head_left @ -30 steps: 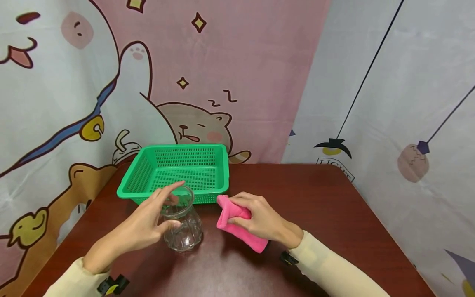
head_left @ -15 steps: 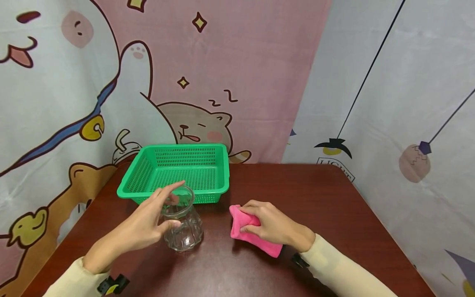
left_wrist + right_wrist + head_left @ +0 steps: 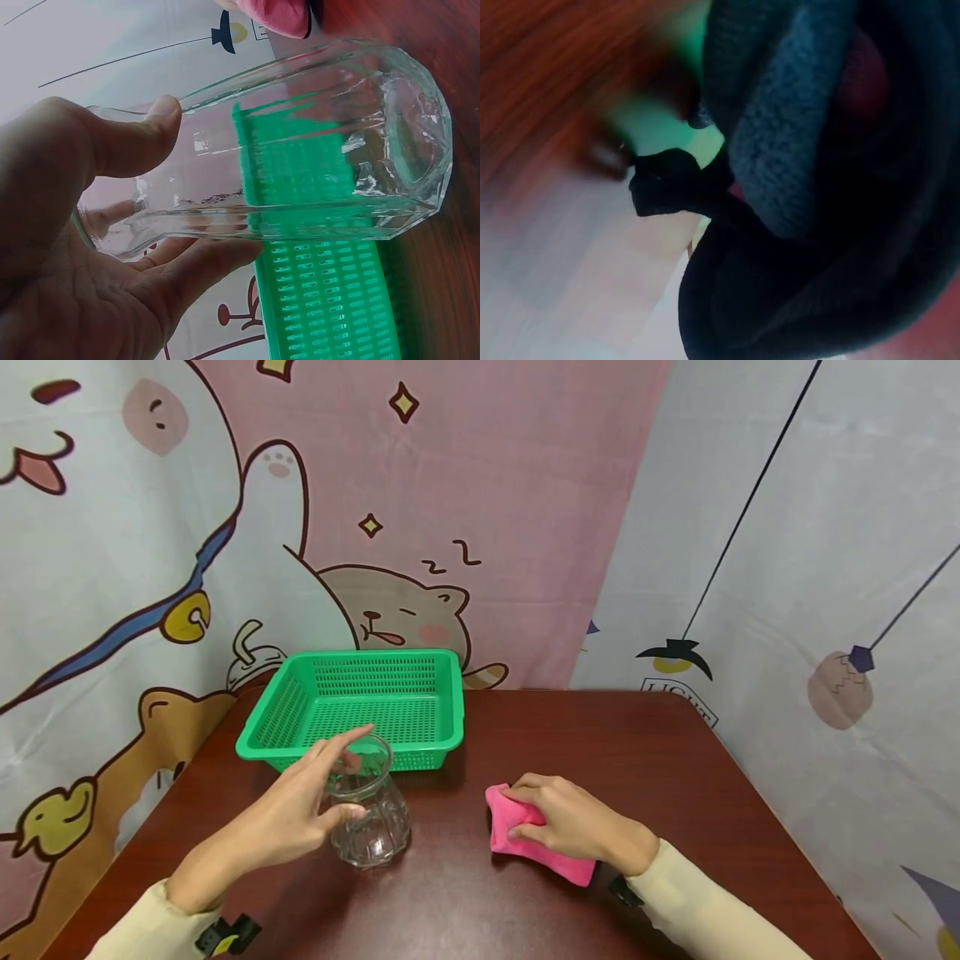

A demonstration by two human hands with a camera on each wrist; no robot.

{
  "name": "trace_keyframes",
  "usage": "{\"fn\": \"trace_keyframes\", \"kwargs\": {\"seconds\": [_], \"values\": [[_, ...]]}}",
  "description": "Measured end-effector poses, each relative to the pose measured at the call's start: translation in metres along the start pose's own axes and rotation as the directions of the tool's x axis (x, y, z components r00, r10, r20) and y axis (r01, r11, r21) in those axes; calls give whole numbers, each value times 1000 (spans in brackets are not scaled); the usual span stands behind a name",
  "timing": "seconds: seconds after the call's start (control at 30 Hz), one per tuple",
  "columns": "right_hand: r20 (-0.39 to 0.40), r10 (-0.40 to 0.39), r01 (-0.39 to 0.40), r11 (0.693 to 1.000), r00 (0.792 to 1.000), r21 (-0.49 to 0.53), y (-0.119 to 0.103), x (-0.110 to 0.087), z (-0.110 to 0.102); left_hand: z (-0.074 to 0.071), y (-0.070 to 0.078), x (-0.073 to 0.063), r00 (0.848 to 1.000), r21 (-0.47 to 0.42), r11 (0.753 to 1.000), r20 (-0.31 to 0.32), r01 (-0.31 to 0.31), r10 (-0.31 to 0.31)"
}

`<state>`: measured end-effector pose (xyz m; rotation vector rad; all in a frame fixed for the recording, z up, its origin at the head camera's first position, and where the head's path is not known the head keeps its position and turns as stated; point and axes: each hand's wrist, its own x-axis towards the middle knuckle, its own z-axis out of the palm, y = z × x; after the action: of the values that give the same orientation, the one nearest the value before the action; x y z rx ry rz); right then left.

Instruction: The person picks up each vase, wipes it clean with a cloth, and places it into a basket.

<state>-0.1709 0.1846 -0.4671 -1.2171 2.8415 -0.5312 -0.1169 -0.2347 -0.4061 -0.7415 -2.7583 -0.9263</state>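
Note:
A clear glass jar (image 3: 377,831) with faceted sides and a narrower neck stands upright on the table, left of the middle. My left hand (image 3: 288,818) holds it at the neck, thumb on the near side and fingers round the far side. In the left wrist view the glass jar (image 3: 360,172) fills the middle, the thumb lying along its neck. To the right, my right hand (image 3: 577,818) grips a folded pink cloth (image 3: 517,835) low over the tabletop. Up close in the right wrist view, the cloth (image 3: 787,142) shows dark, fuzzy folds and a small black loop.
A green plastic basket (image 3: 446,747) with slotted walls sits behind the jar, near the table's back left. The dark red-brown table (image 3: 637,752) ends at a cartoon-printed curtain (image 3: 525,527) behind and to the sides.
My right hand has carried the pink cloth away from the jar, to the right and a little towards me. The left hand and jar have stayed in place.

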Motion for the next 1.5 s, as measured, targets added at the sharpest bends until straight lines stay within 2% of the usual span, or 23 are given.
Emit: {"fn": "trace_keyframes", "kwargs": {"seconds": [0.43, 0.73, 1.23, 1.5], "values": [[-35, 29, -33, 995, 999, -96, 12, -17, -4, -1, 1, 1, 1000, 3, 1000, 3, 0, 0], [-31, 51, -55, 991, 998, -123, 13, -33, -8, -1, 0, 1, 1000, 2, 1000, 8, 6, -6], [-6, 76, -76, 988, 997, -133, 8, -40, 4, -1, 2, 1, 1000, 5, 1000, -2, -10, 10], [26, 83, -77, 977, 996, -199, 3, -43, 14, 0, 1, 0, 1000, -5, 1000, 6, 11, -11]]}}
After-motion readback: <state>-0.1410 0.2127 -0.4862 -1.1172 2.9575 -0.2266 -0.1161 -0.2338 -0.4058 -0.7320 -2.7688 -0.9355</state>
